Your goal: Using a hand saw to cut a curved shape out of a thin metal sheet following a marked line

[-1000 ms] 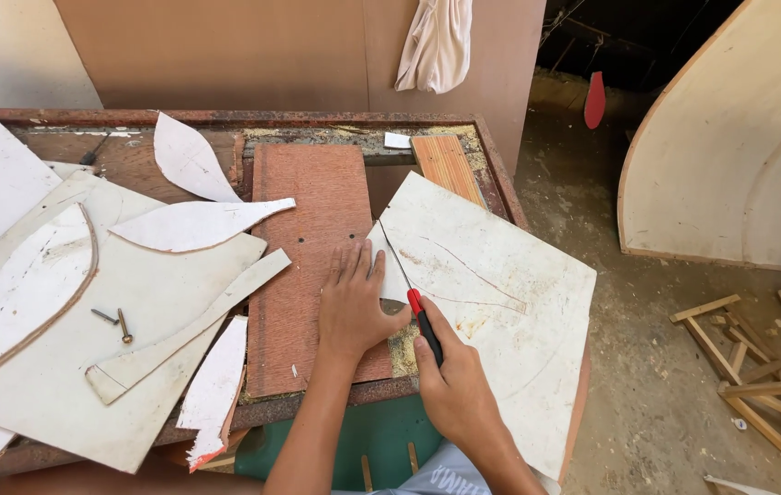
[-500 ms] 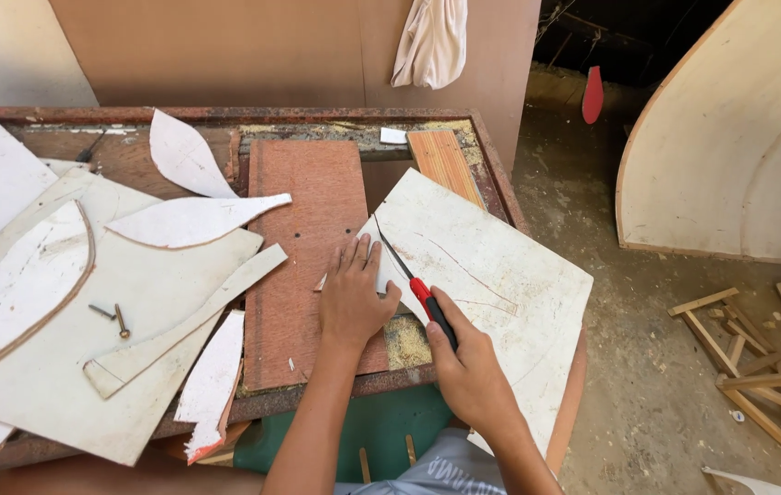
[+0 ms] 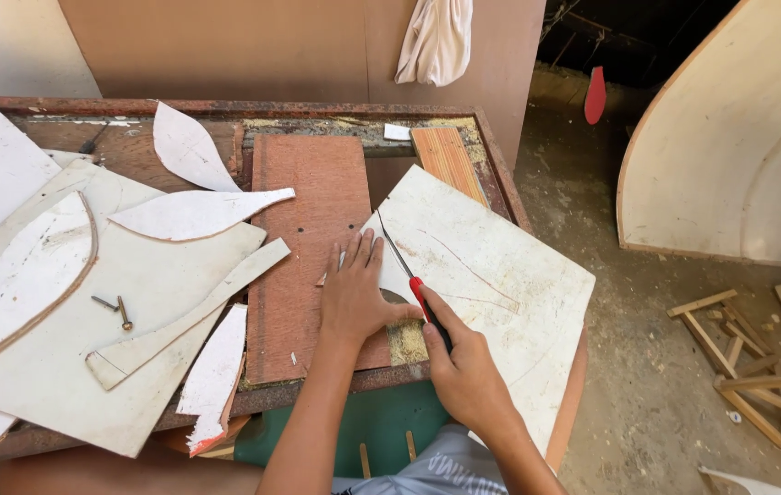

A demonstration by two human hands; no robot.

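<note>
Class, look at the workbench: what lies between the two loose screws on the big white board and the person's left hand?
In the head view, between the screws and the left hand lie a long white offcut strip and the reddish-brown board.

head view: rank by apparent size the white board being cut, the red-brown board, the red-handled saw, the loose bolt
1. white board
2. red-brown board, looks close to the white board, so unsure
3. red-handled saw, in the right hand
4. loose bolt

the red-handled blade (image 3: 413,275) has slid further up the white board (image 3: 500,284).
</note>
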